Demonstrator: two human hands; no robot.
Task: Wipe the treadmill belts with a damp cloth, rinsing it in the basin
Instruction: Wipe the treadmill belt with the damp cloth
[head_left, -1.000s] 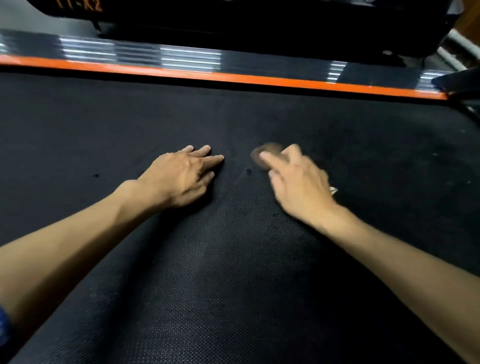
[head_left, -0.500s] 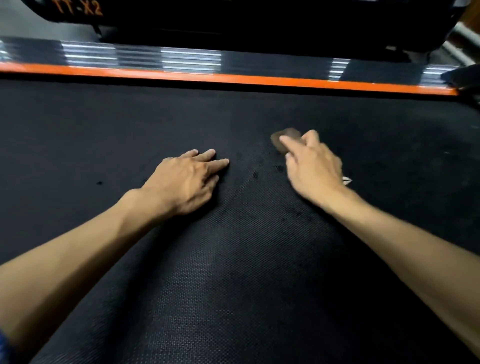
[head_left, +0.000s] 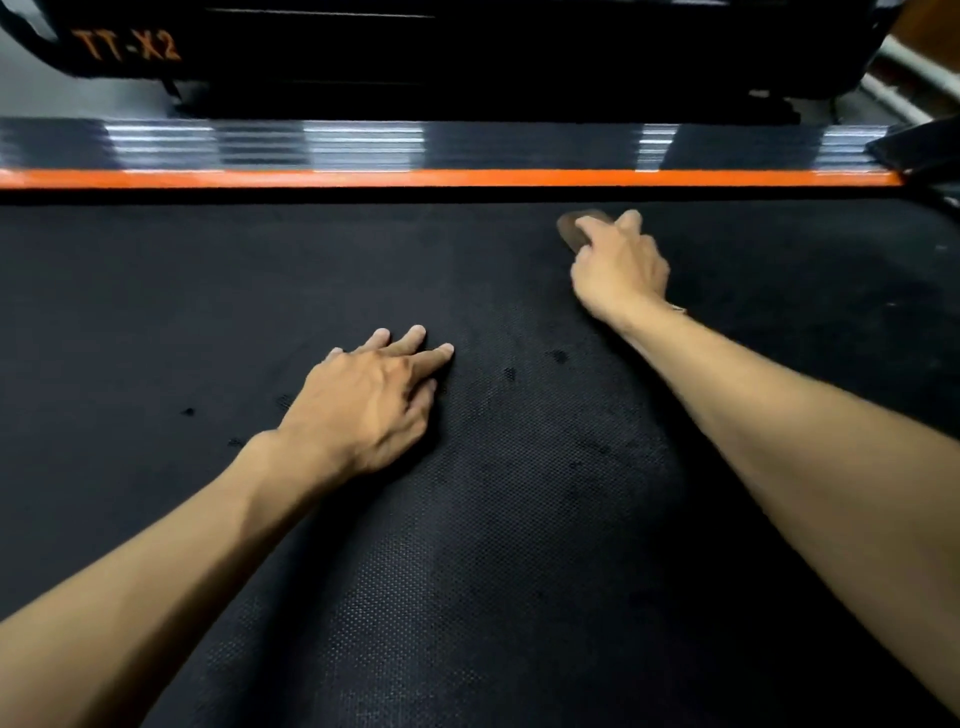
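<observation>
Right hand (head_left: 618, 265): moved forward across the treadmill belt (head_left: 208, 291), away from the person, from beside the left hand (head_left: 371, 400) to near the orange strip (head_left: 363, 178) at the far edge; the two hands, earlier side by side, now well apart.

Brown cloth (head_left: 571, 231): carried along under the right hand's fingers (head_left: 589, 224), now lying just short of that strip.

Right forearm (head_left: 779, 415): stretched out further.

Dark spots (head_left: 558, 356): now uncovered on the belt where the hand had been.
</observation>
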